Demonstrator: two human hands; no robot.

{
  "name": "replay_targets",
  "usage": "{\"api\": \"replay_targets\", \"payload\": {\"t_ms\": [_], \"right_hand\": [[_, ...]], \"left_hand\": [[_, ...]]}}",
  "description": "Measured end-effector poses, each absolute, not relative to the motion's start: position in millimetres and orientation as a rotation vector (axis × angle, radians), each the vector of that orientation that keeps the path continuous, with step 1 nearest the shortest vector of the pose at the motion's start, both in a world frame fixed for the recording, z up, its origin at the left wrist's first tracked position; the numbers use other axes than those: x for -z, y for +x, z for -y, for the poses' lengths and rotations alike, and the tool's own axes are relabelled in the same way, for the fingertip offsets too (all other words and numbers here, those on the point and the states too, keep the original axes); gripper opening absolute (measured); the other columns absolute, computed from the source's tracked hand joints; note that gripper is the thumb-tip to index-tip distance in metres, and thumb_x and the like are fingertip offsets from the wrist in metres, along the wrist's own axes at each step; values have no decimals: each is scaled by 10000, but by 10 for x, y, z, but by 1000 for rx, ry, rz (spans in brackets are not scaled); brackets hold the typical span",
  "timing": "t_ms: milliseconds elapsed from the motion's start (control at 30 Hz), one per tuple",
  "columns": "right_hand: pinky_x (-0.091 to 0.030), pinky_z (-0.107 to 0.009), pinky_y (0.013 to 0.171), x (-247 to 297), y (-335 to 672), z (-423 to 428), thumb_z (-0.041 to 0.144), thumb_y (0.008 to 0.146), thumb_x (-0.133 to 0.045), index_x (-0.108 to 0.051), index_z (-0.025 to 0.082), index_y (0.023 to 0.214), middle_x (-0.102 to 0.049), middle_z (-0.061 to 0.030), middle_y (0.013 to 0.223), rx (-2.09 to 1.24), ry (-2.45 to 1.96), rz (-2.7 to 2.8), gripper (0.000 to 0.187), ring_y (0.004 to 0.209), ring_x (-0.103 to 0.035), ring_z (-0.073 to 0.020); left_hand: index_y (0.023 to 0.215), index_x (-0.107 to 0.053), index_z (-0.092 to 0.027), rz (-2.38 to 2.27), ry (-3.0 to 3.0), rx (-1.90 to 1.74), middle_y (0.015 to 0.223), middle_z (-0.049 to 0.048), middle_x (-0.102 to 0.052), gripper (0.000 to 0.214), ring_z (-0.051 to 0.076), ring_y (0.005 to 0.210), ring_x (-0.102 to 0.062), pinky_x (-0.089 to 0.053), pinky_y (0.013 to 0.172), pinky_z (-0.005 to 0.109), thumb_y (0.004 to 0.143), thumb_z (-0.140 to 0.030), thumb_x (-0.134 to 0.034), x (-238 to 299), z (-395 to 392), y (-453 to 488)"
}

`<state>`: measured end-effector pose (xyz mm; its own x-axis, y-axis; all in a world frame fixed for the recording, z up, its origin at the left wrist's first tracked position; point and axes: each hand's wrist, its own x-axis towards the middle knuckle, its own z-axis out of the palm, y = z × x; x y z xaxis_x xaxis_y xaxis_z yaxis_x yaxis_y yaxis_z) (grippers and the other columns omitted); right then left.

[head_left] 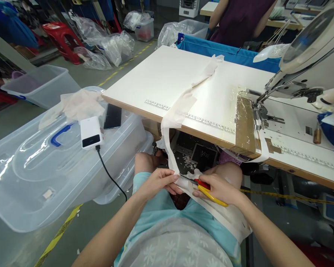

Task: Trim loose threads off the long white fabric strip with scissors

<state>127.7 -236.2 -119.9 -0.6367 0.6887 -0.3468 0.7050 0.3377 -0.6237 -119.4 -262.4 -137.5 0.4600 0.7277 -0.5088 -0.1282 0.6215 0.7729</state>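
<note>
A long strip of sheer white fabric (183,104) trails from the white sewing table (161,81) down over its front edge into my lap. My left hand (160,183) pinches the strip's lower end. My right hand (218,189) grips small thread snips with yellow and red handles (208,193), and their dark blades point left at the fabric just beside my left fingers. More of the strip lies folded over my right thigh.
An industrial sewing machine (303,70) sits at the table's right. A clear plastic bin lid (58,155) at my left carries a white power bank (91,132), a phone (113,116) and cloth. Another person (239,18) stands behind the table.
</note>
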Motion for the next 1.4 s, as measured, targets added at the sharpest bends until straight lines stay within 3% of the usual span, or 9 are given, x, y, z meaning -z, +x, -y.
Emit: {"api": "replay_targets", "payload": {"t_ms": [333,1067,1200,1300,1400], "right_hand": [[-199,-284,499,1191,1265,2450,703,875,-486,-420,219,696,-564,-5,646,874,1399,-2606,520,540,-449,-153],[-172,-303,505,1172,1178,2414,653,903,-466,-389,212,626,-522,-18,577,726,1402,-2709,526,488,-451,-146],[-186,-288,503,1237,1214,2429,673,868,-494,-365,212,616,-472,2,558,927,1494,-2647,541,490,-404,-137],[-269,-250,523,1296,1153,2470,623,841,-542,-415,215,712,-481,20,650,1378,1532,-2625,446,578,-435,-142],[-320,-234,540,1376,1052,2516,523,857,-520,-402,215,729,-450,30,667,1676,1681,-2636,353,613,-425,-138]], "left_hand": [[848,-658,-100,-913,732,-623,718,128,-732,444,225,698,-721,-535,598,237,757,-528,-729,1402,2655,-1187],[822,-653,-105,-915,724,-630,708,123,-725,442,226,675,-714,-528,585,246,748,-534,-732,1410,2679,-1189],[831,-635,-107,-918,728,-624,721,125,-725,450,219,695,-716,-531,595,240,766,-546,-711,1451,2670,-1155],[872,-572,-130,-913,751,-595,701,105,-710,511,233,690,-717,-538,595,259,745,-610,-693,1445,2700,-965],[969,-455,-189,-905,867,-566,724,67,-694,542,239,654,-711,-526,529,272,798,-694,-552,1323,2685,-781]]}}
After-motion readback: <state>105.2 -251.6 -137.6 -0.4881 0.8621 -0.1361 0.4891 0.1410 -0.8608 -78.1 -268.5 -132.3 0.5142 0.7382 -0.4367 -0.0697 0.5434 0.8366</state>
